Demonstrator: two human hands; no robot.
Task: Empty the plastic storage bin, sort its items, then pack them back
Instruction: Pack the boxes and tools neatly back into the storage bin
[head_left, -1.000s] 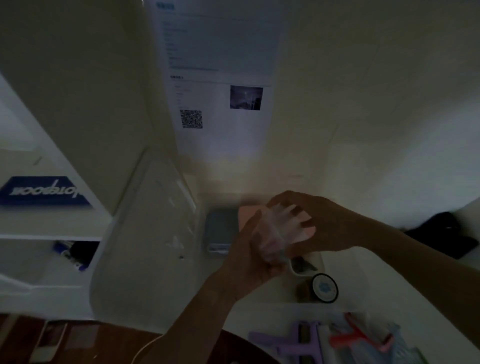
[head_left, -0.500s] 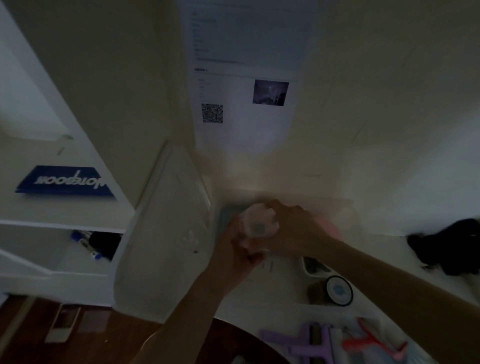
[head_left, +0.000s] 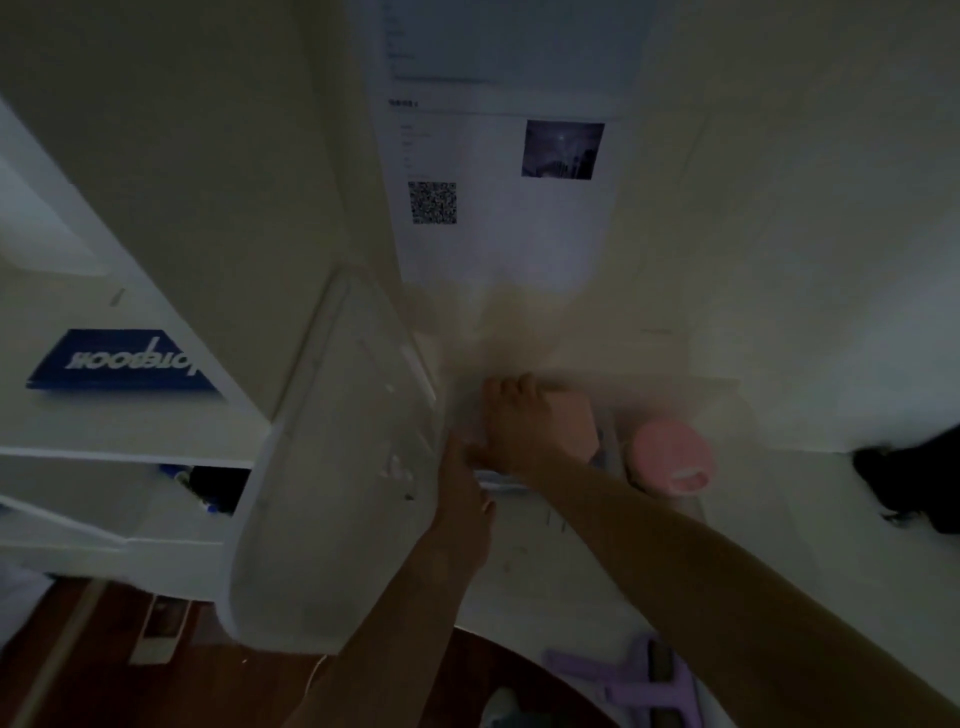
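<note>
Packing step: my right hand (head_left: 524, 423) presses the peach box (head_left: 574, 423) into the clear bin (head_left: 722, 395), grip unclear; my left hand (head_left: 462, 488), fingers hidden, should steady it next

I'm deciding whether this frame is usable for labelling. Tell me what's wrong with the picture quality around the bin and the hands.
Head view: dim and underexposed overall; the plastic bin is smeared by blur, its walls barely traceable; the right hand and left hand are soft-edged, finger poses unclear; the pink round item stays readable; wide-angle distortion bends the leaning lid and shelf.
</note>
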